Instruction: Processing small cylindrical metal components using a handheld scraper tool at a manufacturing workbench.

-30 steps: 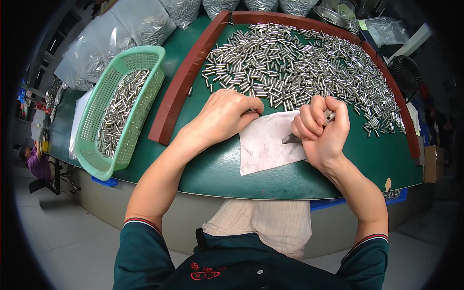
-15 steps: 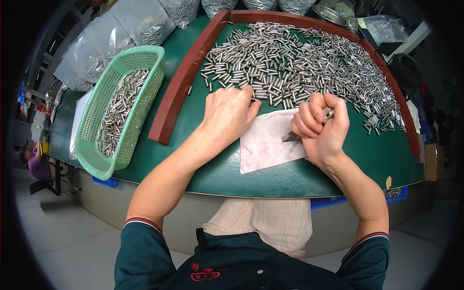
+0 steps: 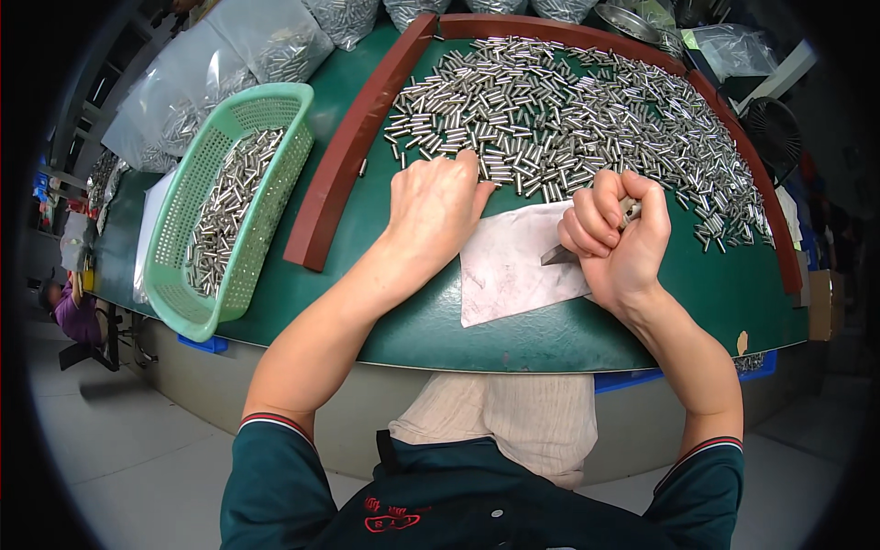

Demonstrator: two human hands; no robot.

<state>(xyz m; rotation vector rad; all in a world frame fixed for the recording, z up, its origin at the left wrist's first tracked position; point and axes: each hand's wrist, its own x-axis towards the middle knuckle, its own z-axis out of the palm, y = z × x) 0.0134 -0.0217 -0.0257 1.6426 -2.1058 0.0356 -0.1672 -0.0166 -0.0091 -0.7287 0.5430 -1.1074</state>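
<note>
Many short, shiny metal pins [image 3: 587,119] lie in a loose layer on the green tabletop [image 3: 431,321]. At the near edge of this layer is my left hand [image 3: 433,203], back upward and fingers curled under; its fingertips are hidden, and I cannot make out what they hold. My right hand [image 3: 616,240] is closed in a fist round a metal tool [image 3: 555,256]. A flat grey tapering end sticks out below the fist and a pale end shows at the top. Beneath that tool a stained whitish cloth [image 3: 513,266] lies flat between my hands.
Dark red bars [image 3: 353,147] border the pins at left, back and right. Left of them stands a green perforated basket [image 3: 293,151] holding more pins. Clear bags [image 3: 289,46] of pins line the back left. A black fan [image 3: 772,128] stands at right; a person [image 3: 75,312] sits far left.
The whole view has shifted slightly. Both hands keep nearly the same pose, and the tool stays in my right fist over the cloth.
</note>
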